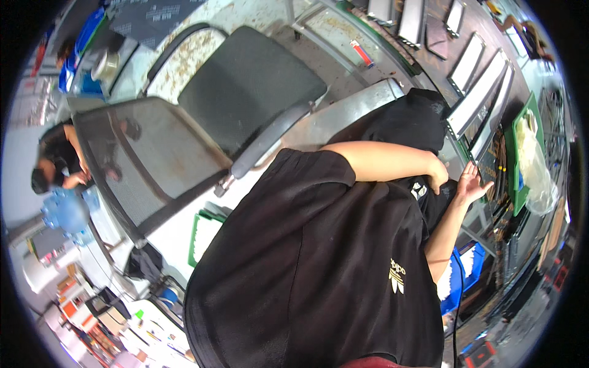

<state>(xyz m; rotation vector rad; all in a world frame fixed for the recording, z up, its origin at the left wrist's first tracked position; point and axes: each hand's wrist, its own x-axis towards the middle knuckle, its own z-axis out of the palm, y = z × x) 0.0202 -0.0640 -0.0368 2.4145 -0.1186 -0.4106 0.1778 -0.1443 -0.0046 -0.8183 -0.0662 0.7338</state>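
My left hand (437, 174) lies low over my lap with its fingers bent downward. Their tips are hard to make out, and nothing shows in them. Beside it, at the edge of the dark worktable, my right hand (471, 185) is open, palm up, with the fingers stretched out and the thumb apart. No object is in it. Just beyond its fingertips lies the end of a long narrow part with a dark frame (493, 116). A wider white part with a dark edge (477, 93) lies alongside it.
More white strips (411, 22) lie farther along the table. A green tray (523, 153) holds plastic bags, and a blue bin (453, 285) stands by my right arm. An office chair (251, 86) is on my left. A person (61, 153) sits at the far left.
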